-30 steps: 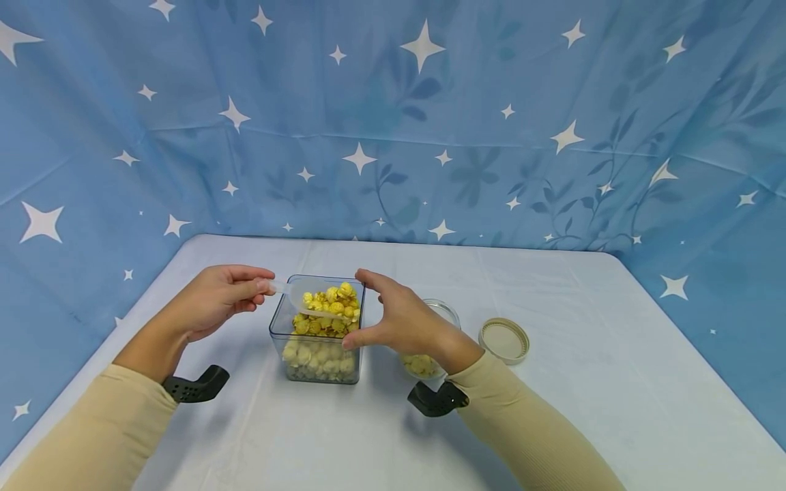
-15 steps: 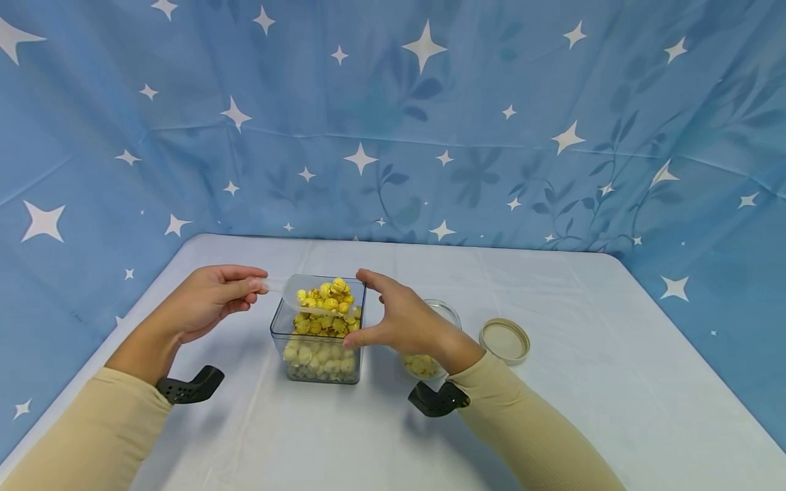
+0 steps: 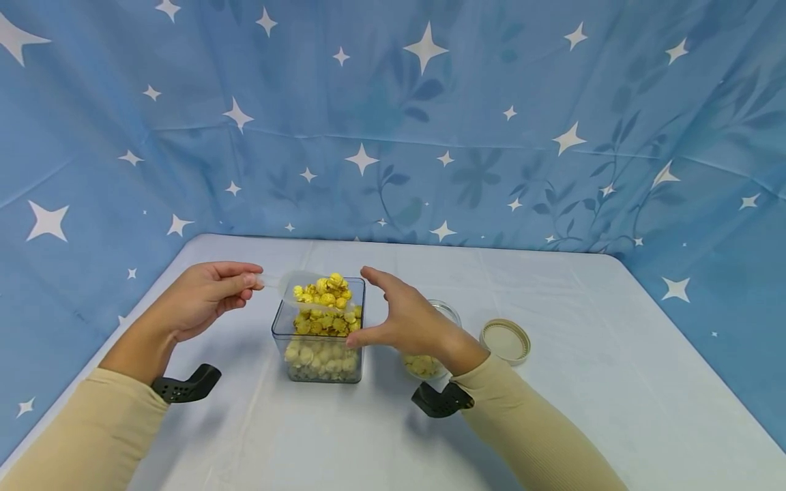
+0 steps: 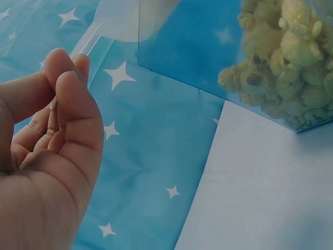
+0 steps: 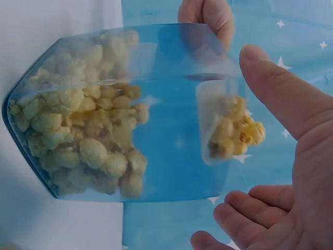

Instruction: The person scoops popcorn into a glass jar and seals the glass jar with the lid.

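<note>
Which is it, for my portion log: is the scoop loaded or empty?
Loaded: the scoop carries heaped yellow popcorn, seen in both head and right-wrist views.

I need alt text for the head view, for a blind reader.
A left hand holds a scoop of yellow popcorn at the mouth of a clear, partly filled container, the right hand beside it. A round lid lies on the white table.
</note>
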